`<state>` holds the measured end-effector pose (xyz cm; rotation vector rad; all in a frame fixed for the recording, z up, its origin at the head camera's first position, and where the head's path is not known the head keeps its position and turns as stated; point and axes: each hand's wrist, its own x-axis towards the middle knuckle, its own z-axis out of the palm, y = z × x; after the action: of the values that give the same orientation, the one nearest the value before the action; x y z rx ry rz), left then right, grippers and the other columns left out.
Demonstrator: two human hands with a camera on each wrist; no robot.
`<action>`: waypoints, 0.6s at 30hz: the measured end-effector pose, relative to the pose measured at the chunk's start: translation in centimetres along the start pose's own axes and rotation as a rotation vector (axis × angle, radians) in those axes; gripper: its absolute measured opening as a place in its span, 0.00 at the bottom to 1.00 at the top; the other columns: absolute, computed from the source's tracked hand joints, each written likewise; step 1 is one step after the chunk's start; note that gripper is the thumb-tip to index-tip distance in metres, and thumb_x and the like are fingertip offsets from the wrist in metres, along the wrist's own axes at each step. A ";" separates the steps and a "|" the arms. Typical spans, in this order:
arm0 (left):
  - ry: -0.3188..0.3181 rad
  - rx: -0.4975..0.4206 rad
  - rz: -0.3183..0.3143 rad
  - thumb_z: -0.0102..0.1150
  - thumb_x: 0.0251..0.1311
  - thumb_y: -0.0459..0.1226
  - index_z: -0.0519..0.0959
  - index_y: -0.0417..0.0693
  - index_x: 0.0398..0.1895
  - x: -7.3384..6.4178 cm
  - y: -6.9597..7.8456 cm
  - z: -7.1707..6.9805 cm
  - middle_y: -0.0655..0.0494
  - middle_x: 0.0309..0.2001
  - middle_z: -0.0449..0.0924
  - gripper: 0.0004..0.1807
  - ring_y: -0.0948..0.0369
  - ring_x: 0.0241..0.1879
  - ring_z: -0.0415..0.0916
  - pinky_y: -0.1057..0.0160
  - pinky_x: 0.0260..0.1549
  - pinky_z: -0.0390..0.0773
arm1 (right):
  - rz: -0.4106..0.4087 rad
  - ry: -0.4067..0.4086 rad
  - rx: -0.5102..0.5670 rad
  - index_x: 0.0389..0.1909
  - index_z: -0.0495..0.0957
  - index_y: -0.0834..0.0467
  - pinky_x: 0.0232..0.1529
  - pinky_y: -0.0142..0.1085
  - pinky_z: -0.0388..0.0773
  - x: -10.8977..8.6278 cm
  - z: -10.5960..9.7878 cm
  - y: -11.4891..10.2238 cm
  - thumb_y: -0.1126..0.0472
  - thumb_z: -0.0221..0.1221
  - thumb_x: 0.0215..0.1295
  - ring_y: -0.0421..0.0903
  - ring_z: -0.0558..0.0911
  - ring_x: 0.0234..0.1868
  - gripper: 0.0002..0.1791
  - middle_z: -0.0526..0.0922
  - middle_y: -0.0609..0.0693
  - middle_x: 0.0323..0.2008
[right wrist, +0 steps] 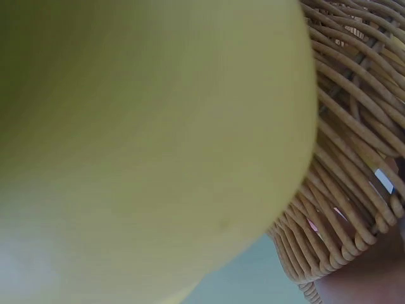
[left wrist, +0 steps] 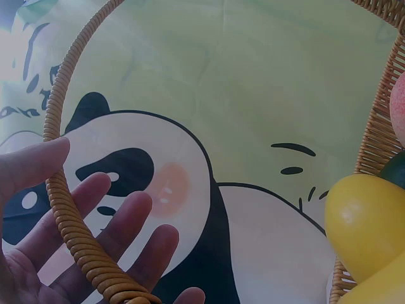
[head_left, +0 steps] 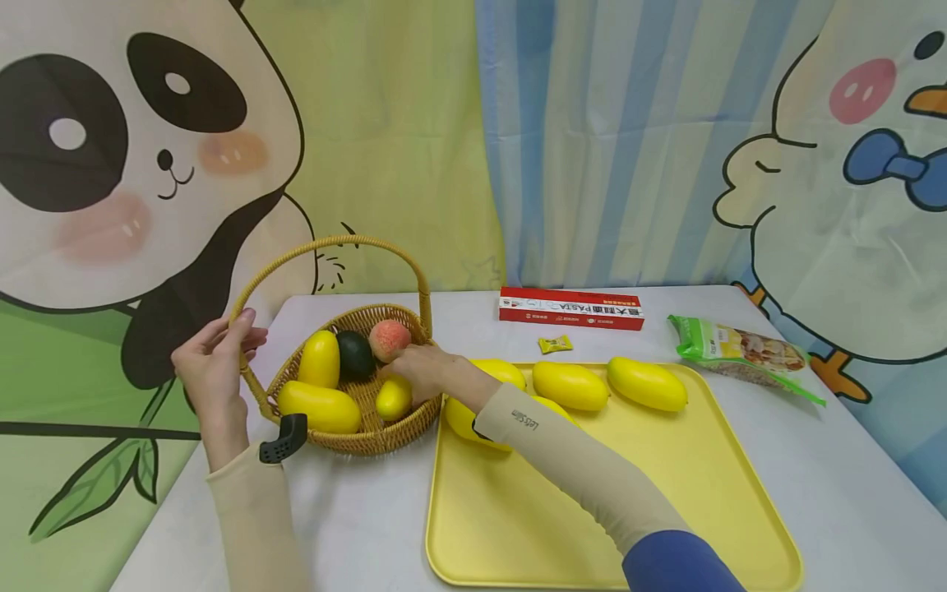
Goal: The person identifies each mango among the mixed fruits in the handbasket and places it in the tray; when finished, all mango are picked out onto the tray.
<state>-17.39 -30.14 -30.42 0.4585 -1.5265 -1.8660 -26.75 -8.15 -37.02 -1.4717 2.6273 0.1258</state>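
Observation:
A wicker basket (head_left: pixel 355 444) with a tall handle (head_left: pixel 336 241) stands on the left of the table. My left hand (head_left: pixel 214 358) holds the handle's left side; in the left wrist view the handle (left wrist: pixel 82 247) runs between thumb and spread fingers. Reaching into the basket, my right hand (head_left: pixel 418 370) grips a yellow mango (head_left: pixel 394 398) at the right inner wall, its fingers partly hidden. Beside it in the basket lie two more yellow mangoes (head_left: pixel 320 407), a dark green avocado (head_left: pixel 356 355) and a peach (head_left: pixel 389 339). A blurred yellow surface (right wrist: pixel 158 145) fills much of the right wrist view.
Right of the basket lies a yellow tray (head_left: pixel 629 501) with several mangoes (head_left: pixel 570 386) along its far side, some behind my right forearm. Beyond it are a red pasta box (head_left: pixel 570 309) and a small yellow packet (head_left: pixel 555 344). A green food bag (head_left: pixel 747 353) lies at the right.

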 end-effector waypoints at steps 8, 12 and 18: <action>-0.007 -0.007 0.018 0.74 0.47 0.44 0.87 0.44 0.36 0.1 0.0 0.0 0.59 0.20 0.84 0.16 0.64 0.20 0.81 0.75 0.24 0.77 | -0.030 -0.024 0.055 0.63 0.73 0.47 0.55 0.35 0.75 0.3 0.1 0.2 0.56 0.69 0.56 0.42 0.76 0.53 0.32 0.78 0.46 0.57; -0.009 -0.006 0.020 0.74 0.47 0.44 0.87 0.44 0.37 0.1 0.0 0.0 0.59 0.21 0.84 0.16 0.64 0.20 0.80 0.74 0.24 0.77 | -0.025 -0.049 0.086 0.62 0.74 0.46 0.50 0.36 0.76 0.3 0.0 0.1 0.61 0.68 0.55 0.42 0.77 0.50 0.31 0.79 0.46 0.55; -0.012 0.000 0.021 0.74 0.47 0.44 0.87 0.43 0.38 0.1 -0.1 -0.1 0.59 0.21 0.84 0.17 0.64 0.20 0.81 0.74 0.24 0.77 | -0.022 -0.053 0.110 0.61 0.75 0.45 0.48 0.34 0.76 0.1 -0.2 0.0 0.61 0.68 0.55 0.41 0.77 0.45 0.30 0.80 0.44 0.52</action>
<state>-17.41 -30.29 -30.51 0.4305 -1.5339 -1.8554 -26.82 -8.24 -36.85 -1.4405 2.5324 0.0170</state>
